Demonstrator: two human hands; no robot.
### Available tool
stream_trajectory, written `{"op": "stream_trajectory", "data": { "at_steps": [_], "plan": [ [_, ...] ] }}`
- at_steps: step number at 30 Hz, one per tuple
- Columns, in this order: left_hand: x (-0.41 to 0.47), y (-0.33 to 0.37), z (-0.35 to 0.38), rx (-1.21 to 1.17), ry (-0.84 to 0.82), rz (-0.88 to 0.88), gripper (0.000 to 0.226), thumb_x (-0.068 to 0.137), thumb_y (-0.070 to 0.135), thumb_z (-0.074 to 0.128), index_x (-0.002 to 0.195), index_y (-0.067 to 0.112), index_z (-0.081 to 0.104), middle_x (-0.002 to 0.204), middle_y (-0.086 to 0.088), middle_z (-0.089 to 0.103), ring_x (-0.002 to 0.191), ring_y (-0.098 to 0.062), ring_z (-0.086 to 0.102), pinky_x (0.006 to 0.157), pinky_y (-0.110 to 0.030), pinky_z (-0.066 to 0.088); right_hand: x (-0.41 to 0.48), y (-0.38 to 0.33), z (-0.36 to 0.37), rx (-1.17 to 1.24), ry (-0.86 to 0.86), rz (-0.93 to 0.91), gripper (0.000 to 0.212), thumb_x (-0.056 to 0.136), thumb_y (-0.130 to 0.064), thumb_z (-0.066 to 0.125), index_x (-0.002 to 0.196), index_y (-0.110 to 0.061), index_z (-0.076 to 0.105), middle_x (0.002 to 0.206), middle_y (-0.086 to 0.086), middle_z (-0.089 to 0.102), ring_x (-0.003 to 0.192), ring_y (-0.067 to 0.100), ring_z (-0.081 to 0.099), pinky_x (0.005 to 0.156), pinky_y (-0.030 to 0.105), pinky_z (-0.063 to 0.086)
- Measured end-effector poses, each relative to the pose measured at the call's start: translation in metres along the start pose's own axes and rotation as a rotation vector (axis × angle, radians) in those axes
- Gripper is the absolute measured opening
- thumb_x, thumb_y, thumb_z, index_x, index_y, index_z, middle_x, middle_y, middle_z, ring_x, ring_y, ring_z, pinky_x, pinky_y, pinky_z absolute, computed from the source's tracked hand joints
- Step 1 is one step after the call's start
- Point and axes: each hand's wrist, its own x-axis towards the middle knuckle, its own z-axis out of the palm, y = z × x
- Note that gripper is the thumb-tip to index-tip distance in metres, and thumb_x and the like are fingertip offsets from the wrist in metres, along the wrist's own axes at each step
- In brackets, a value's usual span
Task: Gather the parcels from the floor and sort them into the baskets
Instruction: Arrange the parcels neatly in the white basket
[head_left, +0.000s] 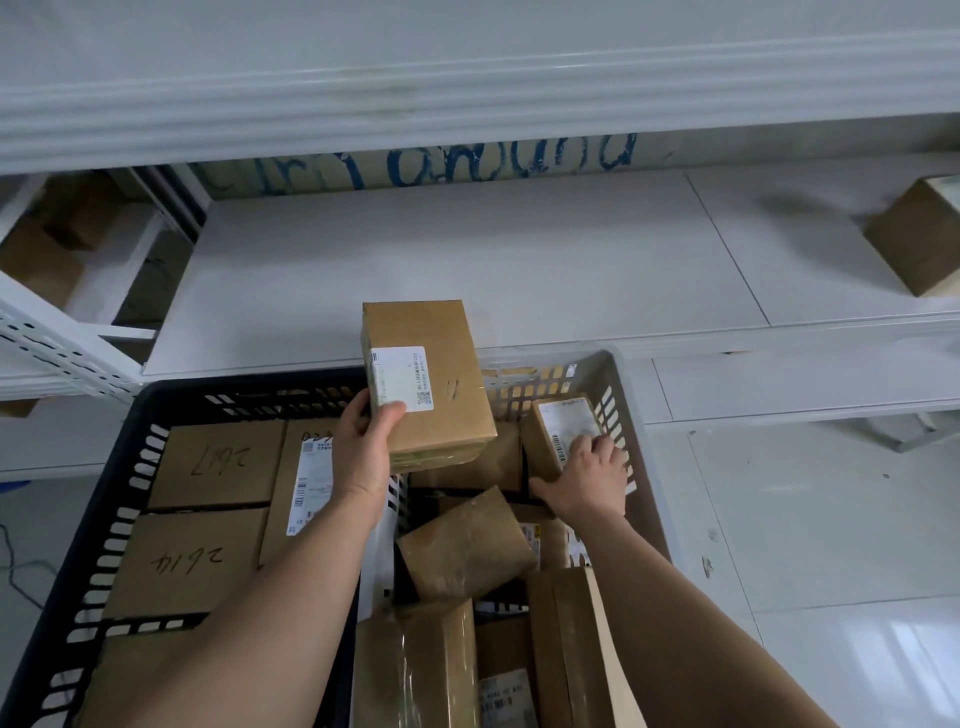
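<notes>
My left hand (366, 441) grips a brown cardboard parcel (434, 364) with a white label, held up above the far edges of both baskets. My right hand (589, 478) rests on a small labelled parcel (558, 421) leaning against the far right wall of the white basket (613, 379); fingers lie over its label. The black basket (140, 447) on the left holds flat boxes marked with handwritten numbers, such as one box (215, 462) at its far left. The white basket holds several tumbled brown parcels, one (467, 551) tilted in the middle.
A white metal shelf (467, 270) runs behind the baskets, with another shelf board above it. A brown box (919, 239) sits on the shelf at far right. More boxes (47, 249) stand in the shelf bay at left. White tiled floor (805, 519) lies to the right.
</notes>
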Motion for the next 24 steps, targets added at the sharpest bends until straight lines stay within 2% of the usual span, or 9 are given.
{"op": "stream_trajectory", "data": {
  "at_steps": [2,8,10,13,17,19,21,22,24],
  "plan": [
    [-0.002,0.001,0.000,0.004,-0.014,0.001,0.044,0.087,0.026,0.064,0.130,0.019,0.057,0.116,-0.004,0.067,0.093,-0.011,0.062,0.069,-0.023,0.046,0.001,-0.001,0.001,0.010,-0.005,0.023,0.078,0.076,-0.060,0.064,0.137,-0.019,0.038,0.152,0.020,0.022,0.140,0.039,0.022,0.114,0.045,0.026],
    [-0.004,0.000,-0.001,0.044,-0.058,-0.027,0.073,0.061,0.047,0.066,0.129,0.023,0.057,0.114,-0.001,0.068,0.103,-0.016,0.063,0.076,-0.026,0.048,0.014,-0.004,-0.002,-0.037,-0.019,0.096,0.061,0.082,-0.038,0.064,0.134,-0.019,0.039,0.142,0.022,0.035,0.132,0.039,0.033,0.108,0.045,0.034],
    [-0.007,0.001,-0.003,0.066,-0.083,-0.024,0.079,0.057,0.051,0.066,0.130,0.024,0.056,0.112,0.002,0.068,0.104,-0.016,0.063,0.075,-0.026,0.047,0.019,-0.008,-0.002,0.012,-0.011,0.132,0.059,0.085,-0.035,0.064,0.135,-0.017,0.038,0.141,0.023,0.033,0.127,0.039,0.042,0.100,0.043,0.044],
    [-0.008,0.002,-0.002,0.110,-0.128,-0.005,0.074,0.063,0.043,0.065,0.133,0.025,0.052,0.110,0.007,0.067,0.101,-0.011,0.061,0.073,-0.023,0.045,0.026,-0.019,-0.001,0.153,0.007,0.195,0.050,0.092,-0.026,0.061,0.135,-0.014,0.038,0.148,0.024,0.022,0.112,0.037,0.058,0.082,0.038,0.053],
    [-0.009,0.003,-0.002,0.152,-0.154,-0.036,0.090,0.049,0.054,0.064,0.133,0.027,0.047,0.113,0.008,0.063,0.103,-0.011,0.059,0.076,-0.027,0.046,0.032,-0.025,-0.005,0.290,0.013,0.206,0.047,0.092,-0.032,0.061,0.131,-0.012,0.044,0.149,0.021,0.021,0.103,0.035,0.062,0.078,0.039,0.054],
    [-0.011,0.003,-0.003,0.133,-0.173,-0.063,0.091,0.047,0.053,0.064,0.133,0.029,0.045,0.111,0.007,0.063,0.102,-0.012,0.060,0.075,-0.027,0.047,0.028,-0.027,-0.012,0.466,0.037,0.192,0.041,0.095,-0.040,0.053,0.124,-0.011,0.052,0.139,0.016,0.038,0.097,0.029,0.062,0.077,0.037,0.053],
    [-0.011,0.001,-0.002,0.108,-0.184,-0.091,0.085,0.048,0.049,0.067,0.129,0.031,0.048,0.112,0.003,0.064,0.103,-0.016,0.061,0.079,-0.028,0.048,0.023,-0.030,-0.022,0.794,-0.004,0.120,0.047,0.096,-0.050,0.047,0.119,-0.010,0.059,0.117,0.011,0.060,0.094,0.024,0.061,0.080,0.037,0.053],
    [-0.012,0.001,-0.002,0.112,-0.201,-0.096,0.078,0.050,0.047,0.068,0.124,0.032,0.051,0.112,0.002,0.065,0.103,-0.016,0.061,0.079,-0.028,0.048,0.018,-0.032,-0.027,0.997,-0.092,0.090,0.052,0.095,-0.054,0.048,0.117,-0.009,0.061,0.107,0.009,0.065,0.095,0.023,0.062,0.080,0.037,0.053],
    [-0.012,0.000,-0.002,0.157,-0.258,-0.103,0.074,0.050,0.046,0.068,0.122,0.033,0.055,0.114,0.001,0.066,0.102,-0.017,0.062,0.078,-0.028,0.048,0.006,-0.035,-0.039,1.302,-0.340,0.044,0.059,0.090,-0.061,0.050,0.122,-0.012,0.061,0.109,0.008,0.068,0.101,0.024,0.065,0.083,0.035,0.053]
  ]
}}
